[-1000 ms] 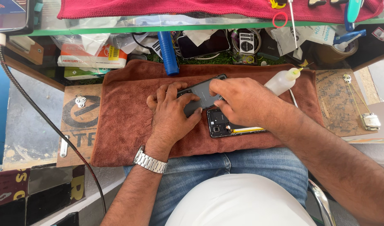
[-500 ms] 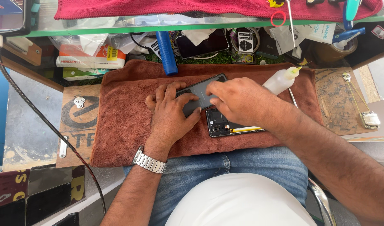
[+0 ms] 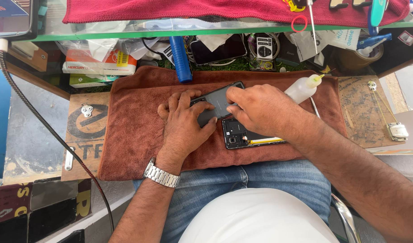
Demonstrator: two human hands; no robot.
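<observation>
- Phone back cover, dark grey and flat, tilted on the brown towel across the lap, lying partly over the top edge of the opened phone body.
- Brown towel spread wide over the wooden board, both phone parts resting near its middle.
- Left hand pressed down flat over the cover's left end, fingers spread and curled round its edge, pinning it; metal wristwatch at the wrist.
- Right hand closed narrow at the cover's right edge, fingertips pinched against it, palm hiding much of the body beneath.
- Opened phone body, black with camera module showing at lower left, a yellow strip along its lower edge, just under the right hand.
- White squeeze bottle lying beside the right hand, nozzle pointing up-right.
- Blue-handled tool at the towel's far edge, well apart from both hands.
- Step in hand, by the look of it: working the cover at its seam against the body; whether coming off or going on cannot be told.
- Next move likely calling for steady left-hand pressure and a careful, even pull or press along the right edge, keeping clear of the exposed parts.
</observation>
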